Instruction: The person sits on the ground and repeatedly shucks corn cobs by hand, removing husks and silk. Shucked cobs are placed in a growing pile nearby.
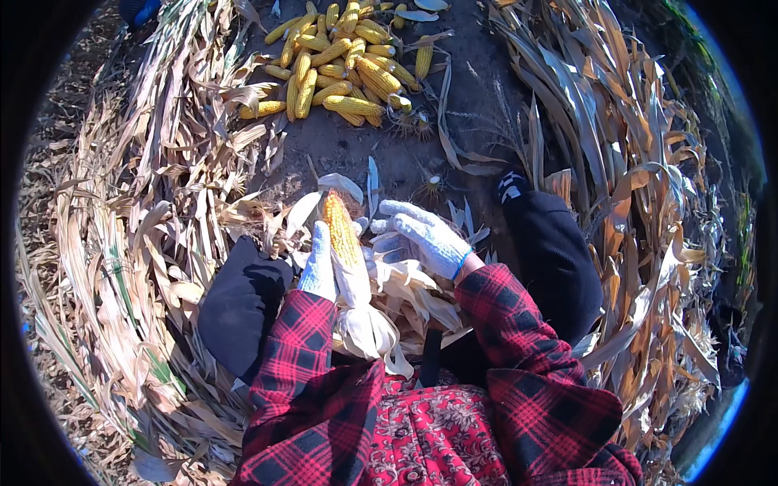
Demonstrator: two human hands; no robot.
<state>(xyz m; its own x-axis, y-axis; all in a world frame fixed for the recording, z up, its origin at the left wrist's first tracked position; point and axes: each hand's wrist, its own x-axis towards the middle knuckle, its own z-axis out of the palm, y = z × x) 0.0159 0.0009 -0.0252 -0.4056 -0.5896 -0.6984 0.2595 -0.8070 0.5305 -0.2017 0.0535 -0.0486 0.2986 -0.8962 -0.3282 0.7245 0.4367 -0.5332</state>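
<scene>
My left hand [318, 262], in a white knitted glove, holds an ear of corn [341, 228] upright before me. The ear's yellow kernels show at the top; pale husk [363, 322] hangs around its lower part and below it. To the right of the ear is my right hand [425, 237], also in a white glove, with its fingers extended towards the ear and nothing seen in it. Loose dry husks [419, 291] lie between my legs, under the hands.
A pile of husked yellow corn ears [346, 67] lies on bare soil ahead. Dry corn stalks [109, 273] are heaped at my left, with more stalks [638, 212] at my right. My bent legs flank the husks. A blue thing [144, 12] shows at the top left.
</scene>
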